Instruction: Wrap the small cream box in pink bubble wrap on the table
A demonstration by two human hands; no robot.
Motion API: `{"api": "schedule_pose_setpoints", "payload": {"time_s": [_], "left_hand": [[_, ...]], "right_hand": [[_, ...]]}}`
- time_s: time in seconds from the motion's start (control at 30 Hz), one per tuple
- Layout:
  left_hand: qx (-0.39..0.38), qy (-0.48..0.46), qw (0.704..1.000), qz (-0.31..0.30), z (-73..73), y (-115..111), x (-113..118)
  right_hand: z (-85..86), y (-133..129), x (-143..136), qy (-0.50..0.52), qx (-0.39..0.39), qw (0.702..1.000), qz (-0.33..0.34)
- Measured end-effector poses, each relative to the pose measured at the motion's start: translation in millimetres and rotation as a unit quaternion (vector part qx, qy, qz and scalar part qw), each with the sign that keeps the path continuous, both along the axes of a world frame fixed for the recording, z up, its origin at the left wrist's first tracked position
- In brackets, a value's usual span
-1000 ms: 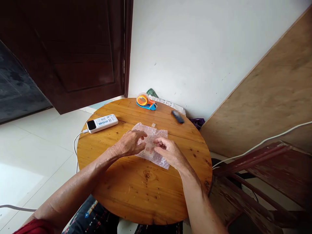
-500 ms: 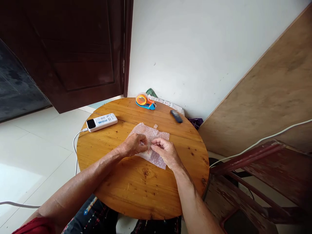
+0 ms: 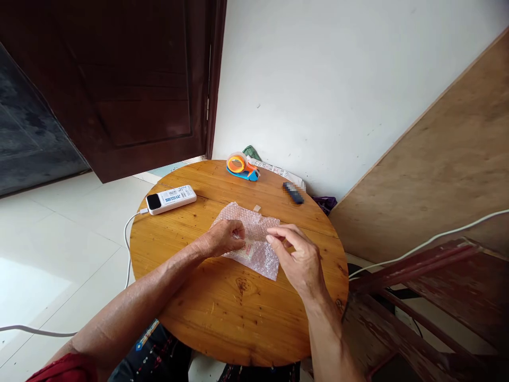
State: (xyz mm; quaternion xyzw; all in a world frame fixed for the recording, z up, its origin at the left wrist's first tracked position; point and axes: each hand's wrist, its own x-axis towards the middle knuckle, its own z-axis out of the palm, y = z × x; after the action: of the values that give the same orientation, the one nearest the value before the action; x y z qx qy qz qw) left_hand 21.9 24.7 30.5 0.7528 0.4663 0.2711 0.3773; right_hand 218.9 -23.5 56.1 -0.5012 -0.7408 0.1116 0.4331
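The step in hand was close fingertip work over a sheet of bubble wrap [image 3: 264, 257], which lay flat on the tabletop [image 3: 242, 313] beneath and between the two grips. The left hand [image 3: 223, 237] hung over its left part, thumb and fingers curled towards each other; whether they were clamped on film or on nothing, I could not tell. The right hand [image 3: 304, 262] was just off the sheet's right side, its thumb and forefinger tips almost meeting over it; anything thin and clear between them was too faint to make out. A red-marked patch [image 3: 248, 248] showed just below and right of the left grip. A small pale tab [image 3: 257, 208] stood out at the sheet's far edge, beyond both grips. As I judged it, the next move called for a light, precise pinch, with the sheet kept from sliding.

Half a second earlier, the two sets of fingertips had almost met; now the right grip had drawn off to the right, leaving a clear gap and baring more of the patch. The left grip had barely shifted, and the sheet lay much as before.
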Motion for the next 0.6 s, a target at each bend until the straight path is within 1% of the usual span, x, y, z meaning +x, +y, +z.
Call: {"api": "schedule_pose_setpoints", "payload": {"time_s": [0.07, 0.13, 0.23, 0.33, 0.4, 0.5, 0.6], "left_hand": [[0.005, -0.008, 1.0, -0.006, -1.6, 1, 1], [0.008, -0.013, 1.0, -0.007, -2.3, 1, 1], [0.003, -0.017, 1.0, -0.015, -0.8, 1, -4], [-0.016, -0.023, 0.999, -0.031, 4.2, 1, -16], [-0.026, -0.002, 0.999, -0.022, 8.1, 2, -24], [-0.021, 0.066, 0.997, 0.03, 11.0, 4, -30], [0.002, 0.12, 0.989, 0.083, 10.0, 6, -32]], "right_hand": [[8.5, -10, -8, -0.093, 0.01, 0.994, 0.051], [8.6, -16, -18, -0.189, -0.001, 0.978, 0.087], [-0.3, -19, -28, -0.28, -0.007, 0.956, 0.083], [-6.5, -18, -30, -0.307, -0.002, 0.949, 0.073], [-6.7, -18, -30, -0.32, -0.011, 0.944, 0.079], [-5.0, -17, -31, -0.327, -0.022, 0.941, 0.083], [-4.3, -16, -33, -0.333, -0.02, 0.939, 0.079]]}}
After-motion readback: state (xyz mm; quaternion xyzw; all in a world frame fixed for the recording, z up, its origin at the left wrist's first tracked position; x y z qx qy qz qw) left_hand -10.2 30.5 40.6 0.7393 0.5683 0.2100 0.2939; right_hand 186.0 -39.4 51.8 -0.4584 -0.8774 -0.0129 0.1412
